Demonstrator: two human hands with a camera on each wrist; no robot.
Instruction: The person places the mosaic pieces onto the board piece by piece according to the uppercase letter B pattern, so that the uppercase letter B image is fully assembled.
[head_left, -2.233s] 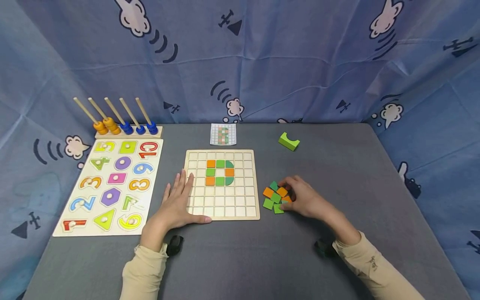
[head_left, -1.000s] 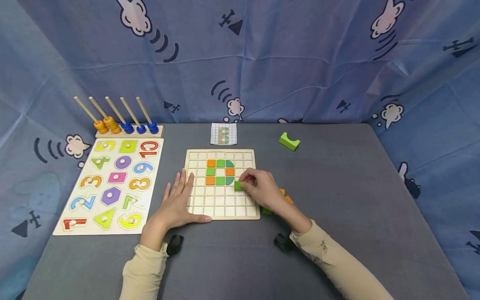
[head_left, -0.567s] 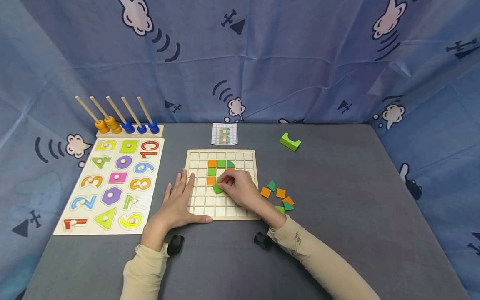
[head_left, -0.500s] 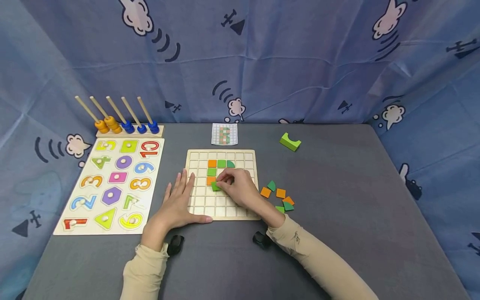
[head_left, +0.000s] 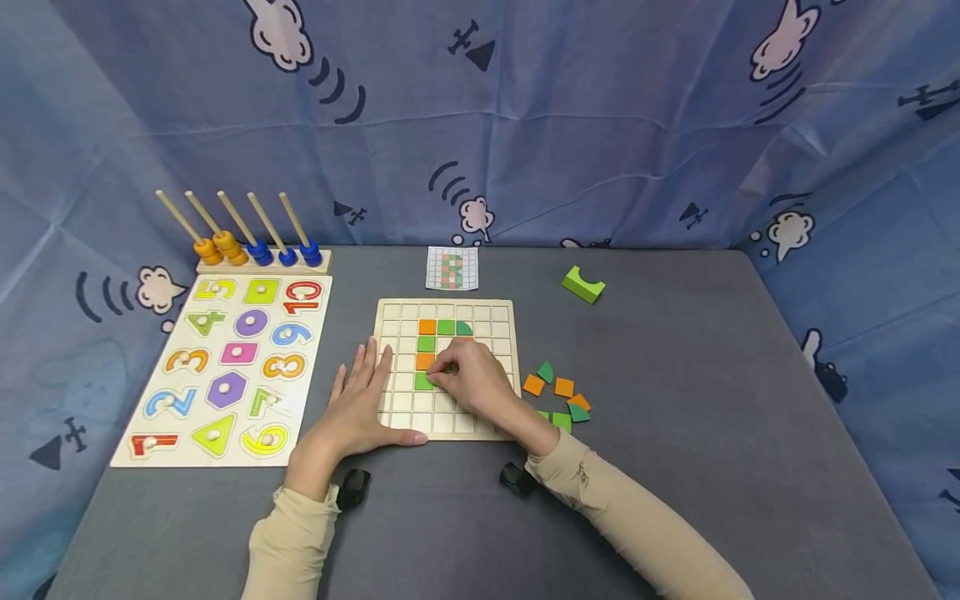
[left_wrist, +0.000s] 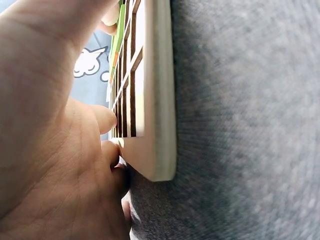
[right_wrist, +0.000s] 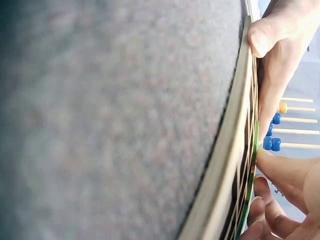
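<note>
My left hand (head_left: 352, 421) lies with straight, spread fingers on the left edge of the wooden grid board (head_left: 444, 423), its thumb along the front edge. Over the board's middle, my right hand (head_left: 476, 382) has thumb and fingertips on a green square tile (head_left: 422, 382), which sits in line with a grid cell just below an orange tile (head_left: 425, 362). Above are more orange and green tiles and a dark green rounded tile (head_left: 464, 328); the hand hides some of the pattern. In the right wrist view, the thumb (right_wrist: 270, 160) touches the green tile row.
Loose orange and green tiles (head_left: 564, 387) lie right of the board. A pattern card (head_left: 452, 268) and a green arched block (head_left: 582, 285) stand behind. At left are a number puzzle board (head_left: 221, 367) and a peg rack with beads (head_left: 262, 262).
My right hand has carried a green square tile from the loose pile leftward across the board. The tile, tilted half a second ago, now lies square in a cell. My left hand stays put.
</note>
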